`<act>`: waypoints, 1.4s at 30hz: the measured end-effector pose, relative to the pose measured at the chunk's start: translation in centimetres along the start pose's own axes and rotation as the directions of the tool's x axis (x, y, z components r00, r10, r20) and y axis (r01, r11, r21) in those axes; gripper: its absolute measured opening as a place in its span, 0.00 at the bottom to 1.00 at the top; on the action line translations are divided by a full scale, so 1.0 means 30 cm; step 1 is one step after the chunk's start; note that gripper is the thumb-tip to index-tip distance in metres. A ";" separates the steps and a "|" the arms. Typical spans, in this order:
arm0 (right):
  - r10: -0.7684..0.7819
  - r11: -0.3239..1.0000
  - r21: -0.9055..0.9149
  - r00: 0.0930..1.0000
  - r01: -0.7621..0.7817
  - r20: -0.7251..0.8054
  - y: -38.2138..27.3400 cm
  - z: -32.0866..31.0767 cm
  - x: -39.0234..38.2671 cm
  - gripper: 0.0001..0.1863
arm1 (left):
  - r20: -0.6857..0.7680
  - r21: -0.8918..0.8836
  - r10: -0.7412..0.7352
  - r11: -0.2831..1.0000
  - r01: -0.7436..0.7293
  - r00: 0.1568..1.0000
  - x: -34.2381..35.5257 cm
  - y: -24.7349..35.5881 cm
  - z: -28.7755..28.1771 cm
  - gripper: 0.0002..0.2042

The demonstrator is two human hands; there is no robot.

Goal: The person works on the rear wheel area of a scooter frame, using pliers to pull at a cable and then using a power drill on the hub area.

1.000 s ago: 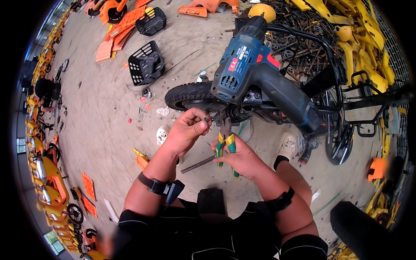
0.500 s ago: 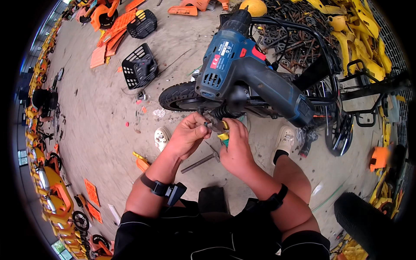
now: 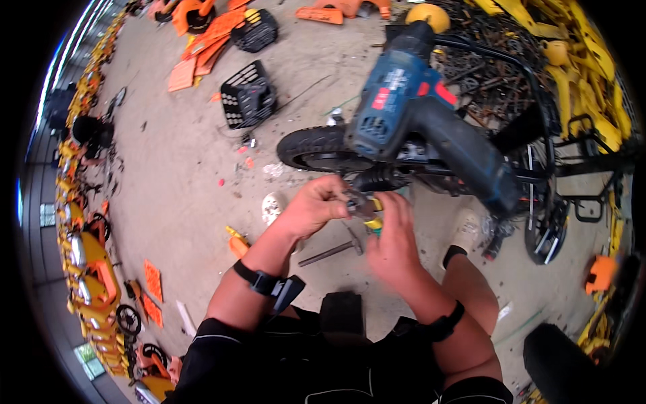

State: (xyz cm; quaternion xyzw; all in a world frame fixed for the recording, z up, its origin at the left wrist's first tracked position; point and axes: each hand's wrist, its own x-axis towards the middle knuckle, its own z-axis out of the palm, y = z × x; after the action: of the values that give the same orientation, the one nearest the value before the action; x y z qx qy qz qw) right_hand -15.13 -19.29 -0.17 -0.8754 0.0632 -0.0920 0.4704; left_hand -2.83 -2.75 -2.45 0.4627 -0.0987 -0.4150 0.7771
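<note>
My right hand (image 3: 392,244) is closed around the yellow-and-green handles of metal pliers (image 3: 359,203). Close beside the plier jaws, my left hand (image 3: 315,210) pinches something small that its fingers and the blur hide. Both hands are held together in front of a partly stripped two-wheeled vehicle, near its black knobbly tyre (image 3: 306,149). A blue and black cordless drill (image 3: 397,94) rests on top of that vehicle, its chuck pointing away from me. On the floor below my hands lies a T-shaped metal tool (image 3: 330,254).
A black plastic basket (image 3: 249,95) and stacked orange panels (image 3: 198,57) lie beyond to the left. Rusty metal parts (image 3: 474,74) are heaped at the far right, beside yellow body panels (image 3: 572,74). Yellow vehicles (image 3: 94,269) line the left side.
The whole view has swung, so the scene sits farther right in the picture. My hands stay together at the pliers, and my right hand still grips the handles.
</note>
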 end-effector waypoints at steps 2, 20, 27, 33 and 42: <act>0.009 1.000 -0.024 1.000 -0.009 0.016 0.004 -0.015 -0.010 0.37 | 0.136 -0.079 -0.012 0.997 0.023 0.991 0.019 -0.016 -0.008 0.13; -0.025 1.000 0.012 0.994 0.024 0.104 0.003 -0.027 -0.020 0.33 | 0.180 -0.097 -0.105 0.987 0.124 0.978 -0.010 -0.004 -0.017 0.18; -0.013 1.000 0.013 0.996 0.012 0.089 0.005 -0.020 -0.031 0.33 | 0.136 -0.025 -0.091 0.995 0.095 0.987 -0.006 -0.004 -0.018 0.17; -0.039 0.999 0.023 0.996 0.037 0.079 0.010 -0.015 -0.045 0.34 | 0.117 0.144 -0.093 0.987 0.076 0.989 -0.016 0.026 -0.027 0.14; -0.048 0.999 0.020 0.996 0.046 0.078 0.019 -0.025 -0.036 0.30 | 0.048 0.175 -0.105 0.980 0.095 0.993 -0.011 0.043 0.001 0.11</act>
State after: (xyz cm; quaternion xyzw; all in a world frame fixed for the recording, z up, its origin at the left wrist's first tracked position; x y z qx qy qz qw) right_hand -16.37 -20.00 -0.36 -0.8753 0.0232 -0.0690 0.4781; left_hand -2.33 -2.24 -1.33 0.5207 -0.1328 -0.4565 0.7091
